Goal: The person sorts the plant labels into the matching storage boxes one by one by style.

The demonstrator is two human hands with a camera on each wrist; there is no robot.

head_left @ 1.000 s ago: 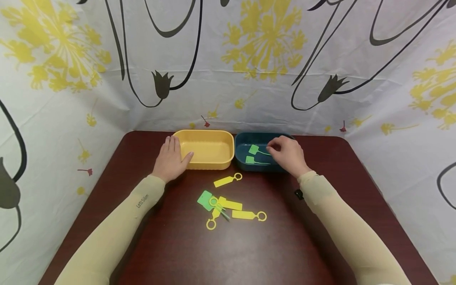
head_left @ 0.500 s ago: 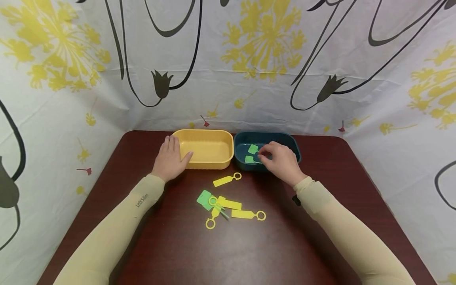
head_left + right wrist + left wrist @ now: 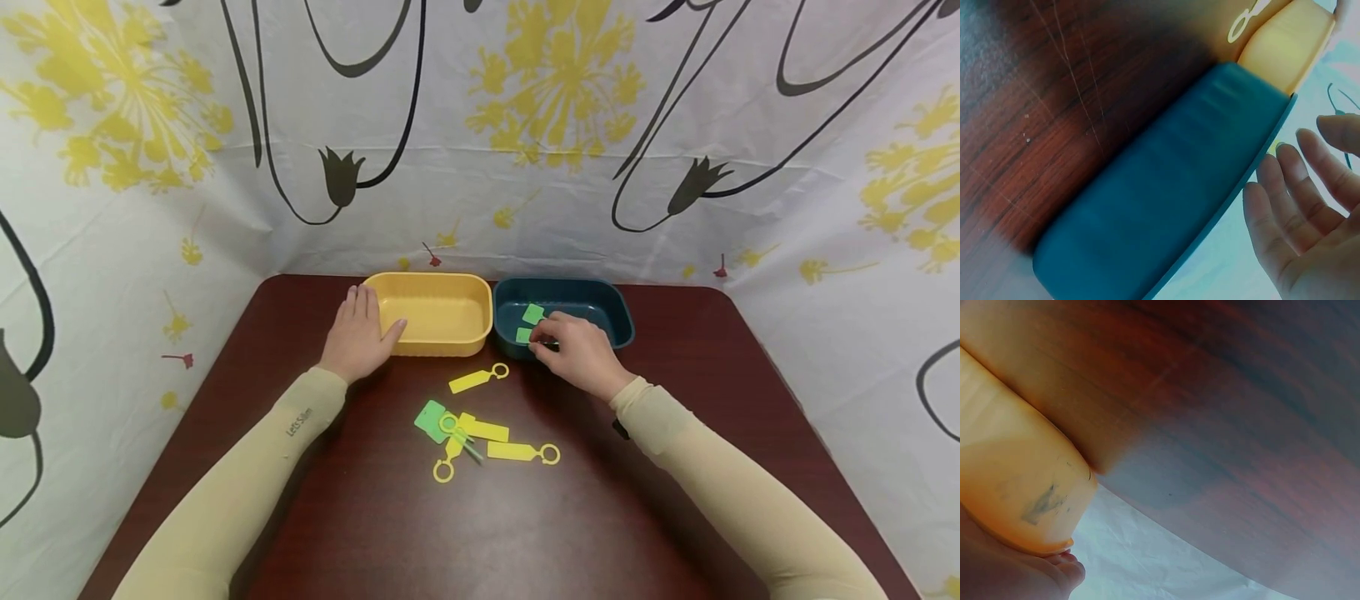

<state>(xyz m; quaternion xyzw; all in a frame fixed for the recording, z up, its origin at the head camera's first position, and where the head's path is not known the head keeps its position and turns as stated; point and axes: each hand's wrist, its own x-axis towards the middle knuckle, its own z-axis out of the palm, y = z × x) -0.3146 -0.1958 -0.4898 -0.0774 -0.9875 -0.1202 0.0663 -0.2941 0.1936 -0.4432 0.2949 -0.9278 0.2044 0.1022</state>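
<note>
My left hand (image 3: 356,333) lies over the left end of a yellow plastic bin (image 3: 438,350), its fingers straight and thumb along the front rim. In the left wrist view, fingertips show at the rim of the yellow bin (image 3: 1029,481). My right hand (image 3: 581,350) hovers over the front rim of a dark teal bin (image 3: 618,333), fingers loosely bent and nothing seen between them. Inside that bin, green flag-shaped tags (image 3: 533,314) are partly covered by the hand. The right wrist view has the right hand (image 3: 1310,212) beside the rim of the teal bin (image 3: 1147,181).
Yellow ring-ended tags (image 3: 512,451) lie loosely on the dark red table (image 3: 420,533), some overlapping a green tag (image 3: 430,421). A separate yellow tag (image 3: 470,382) lies just in front of the yellow bin. A patterned cloth (image 3: 450,192) stands behind the table.
My right hand has moved left and nearer to me, from inside the teal bin to its front rim. The left hand and the tags on the table have stayed put.
</note>
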